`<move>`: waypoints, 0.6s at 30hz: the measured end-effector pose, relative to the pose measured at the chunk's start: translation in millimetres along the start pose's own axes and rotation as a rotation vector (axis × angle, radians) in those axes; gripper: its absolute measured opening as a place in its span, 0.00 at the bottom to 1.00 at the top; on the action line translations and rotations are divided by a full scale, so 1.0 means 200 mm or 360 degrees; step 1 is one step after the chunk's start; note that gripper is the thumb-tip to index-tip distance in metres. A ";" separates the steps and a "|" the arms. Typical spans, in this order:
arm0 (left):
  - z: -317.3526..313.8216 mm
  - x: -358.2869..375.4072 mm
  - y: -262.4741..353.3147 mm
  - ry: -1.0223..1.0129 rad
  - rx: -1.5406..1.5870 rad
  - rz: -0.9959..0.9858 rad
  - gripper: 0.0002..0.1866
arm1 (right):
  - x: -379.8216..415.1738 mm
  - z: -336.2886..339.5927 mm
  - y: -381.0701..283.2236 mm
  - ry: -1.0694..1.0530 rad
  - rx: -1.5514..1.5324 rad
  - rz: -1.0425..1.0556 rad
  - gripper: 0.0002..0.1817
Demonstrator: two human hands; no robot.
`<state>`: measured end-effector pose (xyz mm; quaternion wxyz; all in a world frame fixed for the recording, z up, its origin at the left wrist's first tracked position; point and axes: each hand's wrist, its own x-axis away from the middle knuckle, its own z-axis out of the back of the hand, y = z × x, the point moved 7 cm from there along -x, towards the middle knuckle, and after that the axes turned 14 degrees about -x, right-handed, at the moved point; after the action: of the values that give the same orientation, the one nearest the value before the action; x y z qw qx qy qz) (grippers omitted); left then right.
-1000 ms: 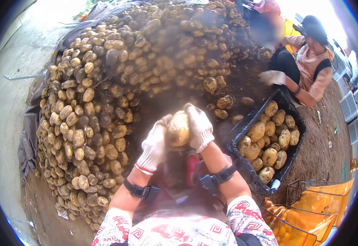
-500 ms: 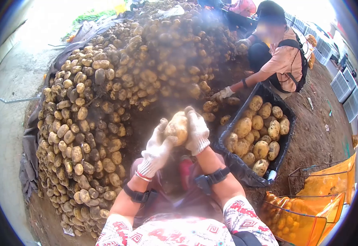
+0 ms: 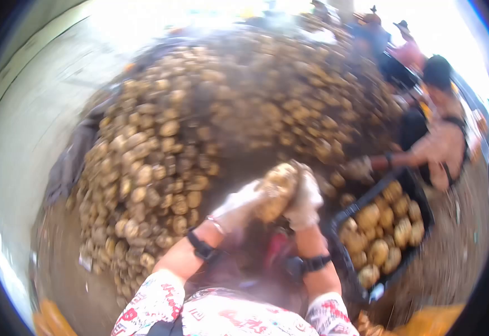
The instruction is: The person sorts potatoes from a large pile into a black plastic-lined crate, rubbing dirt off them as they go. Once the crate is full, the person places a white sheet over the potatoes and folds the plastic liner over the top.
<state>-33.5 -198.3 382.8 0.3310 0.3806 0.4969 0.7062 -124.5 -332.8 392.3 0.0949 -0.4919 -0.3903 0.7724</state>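
Note:
A large potato (image 3: 275, 190) is between my two white-gloved hands, above my lap. My left hand (image 3: 243, 203) closes on its left side, and my right hand (image 3: 306, 200) presses against its right side. Motion blurs the fingers somewhat. Ahead and to the left rises a big heap of potatoes (image 3: 138, 168). To the right of my right hand stands a crate (image 3: 343, 266) lined in black, with several large potatoes (image 3: 378, 251) inside.
Beyond the crate a co-worker (image 3: 446, 134) crouches, one gloved hand (image 3: 359, 168) at the heap's edge. Other people (image 3: 410, 53) are farther back. Dark cloth (image 3: 73, 157) borders the heap at left. Orange mesh (image 3: 432, 322) shows at the lower right.
My view has swung, so the heap, crate and co-worker sit farther right and lower in it. The potato stays between both hands and appears turned.

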 end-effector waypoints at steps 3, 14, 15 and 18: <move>0.12 0.06 -0.18 0.0034 0.0924 -0.0078 0.23 | 0.10 -0.26 0.42 0.0298 -0.2377 -0.1108 0.20; 0.77 2.37 -0.52 0.2409 0.0902 -0.0739 0.27 | 0.36 -0.58 -0.01 -0.0929 -0.2379 -0.2382 0.17; 0.67 2.61 -0.54 0.2723 0.0949 -0.0742 0.28 | 0.40 -0.58 0.04 -0.1250 -0.2482 -0.2275 0.19; 0.20 3.20 -0.49 0.3729 0.0923 -0.0506 0.33 | 0.44 -0.51 0.00 -0.1539 -0.3128 -0.2619 0.25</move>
<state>-304.8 389.5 431.1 -0.3326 -0.4927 0.6753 0.4365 -83.0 -233.8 310.4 -0.0071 0.3319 -0.9433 -0.0059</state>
